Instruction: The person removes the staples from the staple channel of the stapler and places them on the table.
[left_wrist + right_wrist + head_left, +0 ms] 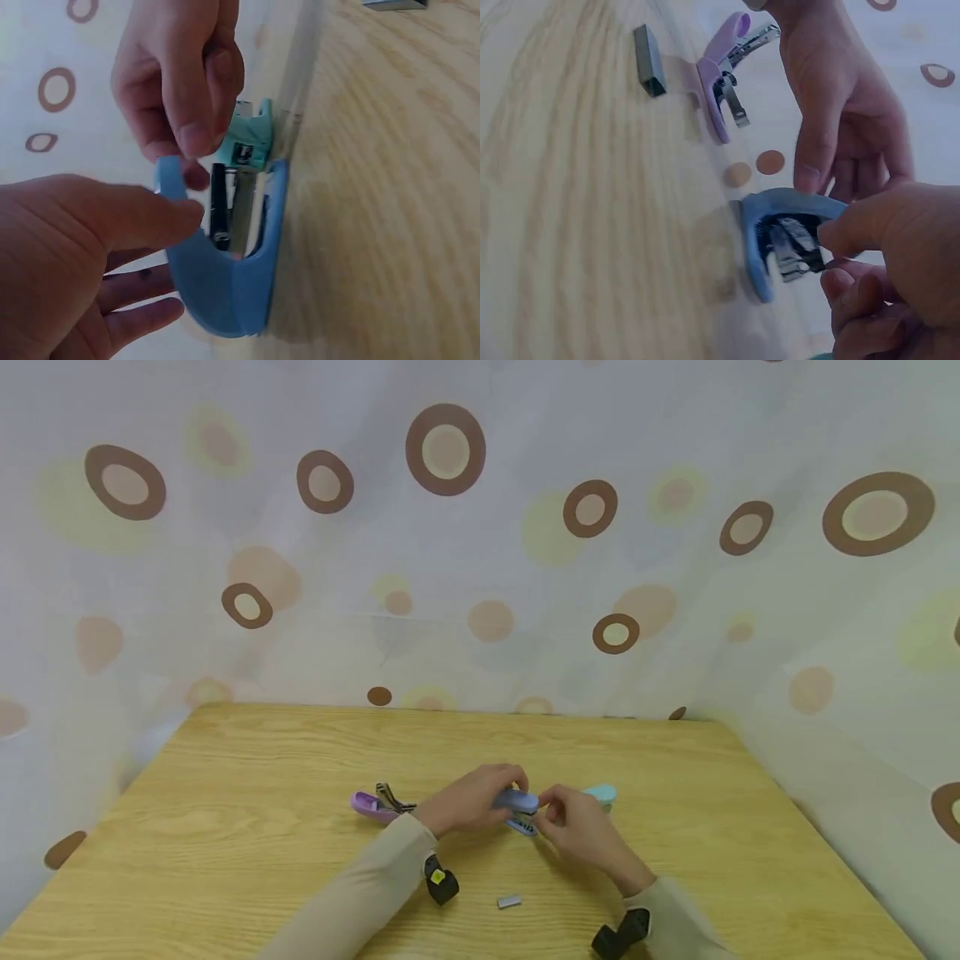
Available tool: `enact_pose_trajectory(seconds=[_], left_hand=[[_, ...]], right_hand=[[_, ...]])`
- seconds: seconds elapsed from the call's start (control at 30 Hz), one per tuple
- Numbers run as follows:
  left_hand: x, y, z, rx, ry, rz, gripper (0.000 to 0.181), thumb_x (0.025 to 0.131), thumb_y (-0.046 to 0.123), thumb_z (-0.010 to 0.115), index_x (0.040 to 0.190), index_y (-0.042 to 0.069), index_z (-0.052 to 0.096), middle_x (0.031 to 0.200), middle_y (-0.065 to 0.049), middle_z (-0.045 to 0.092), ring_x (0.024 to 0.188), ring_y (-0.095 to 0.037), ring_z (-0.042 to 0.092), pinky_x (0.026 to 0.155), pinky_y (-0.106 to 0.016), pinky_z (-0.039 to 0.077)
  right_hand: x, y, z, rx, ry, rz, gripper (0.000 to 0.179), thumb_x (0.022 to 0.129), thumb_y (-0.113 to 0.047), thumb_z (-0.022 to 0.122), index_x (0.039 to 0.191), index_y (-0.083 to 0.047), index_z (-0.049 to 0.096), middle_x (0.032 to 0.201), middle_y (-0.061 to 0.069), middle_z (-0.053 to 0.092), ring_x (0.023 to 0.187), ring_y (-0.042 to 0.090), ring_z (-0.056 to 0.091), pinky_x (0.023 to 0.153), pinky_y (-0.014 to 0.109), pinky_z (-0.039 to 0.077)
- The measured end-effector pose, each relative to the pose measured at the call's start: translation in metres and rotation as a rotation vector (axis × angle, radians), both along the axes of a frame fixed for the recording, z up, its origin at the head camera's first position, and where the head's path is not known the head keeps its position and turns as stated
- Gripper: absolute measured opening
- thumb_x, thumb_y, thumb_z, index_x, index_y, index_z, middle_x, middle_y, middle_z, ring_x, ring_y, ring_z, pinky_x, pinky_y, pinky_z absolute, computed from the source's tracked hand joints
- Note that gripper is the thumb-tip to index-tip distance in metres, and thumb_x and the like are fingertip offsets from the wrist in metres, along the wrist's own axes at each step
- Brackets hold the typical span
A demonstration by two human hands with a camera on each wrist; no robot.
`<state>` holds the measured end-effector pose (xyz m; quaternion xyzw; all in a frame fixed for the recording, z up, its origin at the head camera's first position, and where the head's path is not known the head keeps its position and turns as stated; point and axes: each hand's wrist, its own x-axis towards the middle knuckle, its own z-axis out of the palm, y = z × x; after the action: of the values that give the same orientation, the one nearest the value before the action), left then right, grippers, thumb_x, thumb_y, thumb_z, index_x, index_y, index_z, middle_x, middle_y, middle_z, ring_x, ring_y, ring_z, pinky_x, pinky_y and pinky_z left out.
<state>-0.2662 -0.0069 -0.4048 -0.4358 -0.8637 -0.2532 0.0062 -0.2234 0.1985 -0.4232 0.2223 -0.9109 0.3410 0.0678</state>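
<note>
A light blue stapler [516, 800] stands on the table between the two hands, its cover raised above the base and the metal magazine showing inside. My left hand [472, 797] grips its cover from the left, with the thumb lying along the blue side of the stapler [217, 292] in the left wrist view. From the right, my right hand [581, 828] has its fingers curled at the front end. In the right wrist view, the thumb and fingers of the right hand [907, 262] pinch the cover's tip; the exact contact is partly hidden.
Left of the hands lies a purple stapler [367, 805], opened wide with its metal parts sticking up. A mint green stapler [602, 793] sits behind the right hand. A short silver strip of staples [508, 902] lies nearer the front. Patterned cloth [487, 568] hangs behind the table.
</note>
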Motion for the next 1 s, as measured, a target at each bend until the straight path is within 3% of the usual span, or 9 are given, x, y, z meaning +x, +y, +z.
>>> enact_pose_trajectory(seconds=[0.27, 0.47, 0.67, 0.77, 1.0], left_hand=[[0.004, 0.005, -0.008, 0.04, 0.039, -0.032, 0.023, 0.087, -0.006, 0.063, 0.104, 0.009, 0.056, 0.104, -0.006, 0.066, 0.1, -0.017, 0.063, 0.088, -0.028, 0.05], [0.003, 0.007, -0.01, 0.011, 0.087, -0.017, 0.028, 0.089, -0.001, 0.063, 0.114, 0.01, 0.056, 0.108, -0.006, 0.066, 0.101, -0.017, 0.063, 0.087, -0.027, 0.051], [0.005, 0.012, -0.008, -0.106, 0.113, 0.012, 0.054, 0.088, -0.011, 0.057, 0.132, 0.02, 0.058, 0.104, -0.005, 0.06, 0.082, -0.01, 0.052, 0.071, -0.019, 0.044], [0.009, 0.012, -0.007, -0.136, 0.131, 0.019, 0.059, 0.085, -0.014, 0.058, 0.13, 0.023, 0.06, 0.102, -0.005, 0.058, 0.079, -0.009, 0.049, 0.068, -0.018, 0.042], [0.011, 0.01, -0.005, -0.097, 0.132, 0.012, 0.053, 0.083, -0.015, 0.062, 0.12, 0.024, 0.063, 0.101, -0.004, 0.055, 0.082, -0.011, 0.049, 0.07, -0.018, 0.043]], right_hand=[[-0.003, -0.007, -0.021, -0.04, -0.139, -0.009, 0.004, 0.087, -0.004, 0.065, 0.086, -0.001, 0.063, 0.068, -0.002, 0.057, 0.054, 0.001, 0.045, 0.049, 0.019, 0.04], [-0.003, -0.008, -0.021, -0.054, -0.112, -0.007, 0.006, 0.088, -0.006, 0.065, 0.084, -0.002, 0.063, 0.068, -0.001, 0.058, 0.054, 0.0, 0.044, 0.049, 0.019, 0.039], [-0.001, -0.012, -0.017, -0.028, -0.113, -0.065, 0.009, 0.088, -0.004, 0.065, 0.082, -0.003, 0.06, 0.067, -0.001, 0.054, 0.055, 0.003, 0.044, 0.051, 0.02, 0.039], [0.002, -0.014, -0.017, -0.023, -0.114, -0.086, 0.011, 0.089, -0.004, 0.064, 0.08, -0.004, 0.059, 0.064, -0.001, 0.051, 0.053, 0.004, 0.042, 0.05, 0.02, 0.037], [0.005, -0.018, -0.017, -0.036, -0.085, -0.117, 0.011, 0.088, -0.003, 0.065, 0.079, -0.002, 0.059, 0.062, -0.002, 0.05, 0.051, 0.004, 0.04, 0.049, 0.02, 0.035]])
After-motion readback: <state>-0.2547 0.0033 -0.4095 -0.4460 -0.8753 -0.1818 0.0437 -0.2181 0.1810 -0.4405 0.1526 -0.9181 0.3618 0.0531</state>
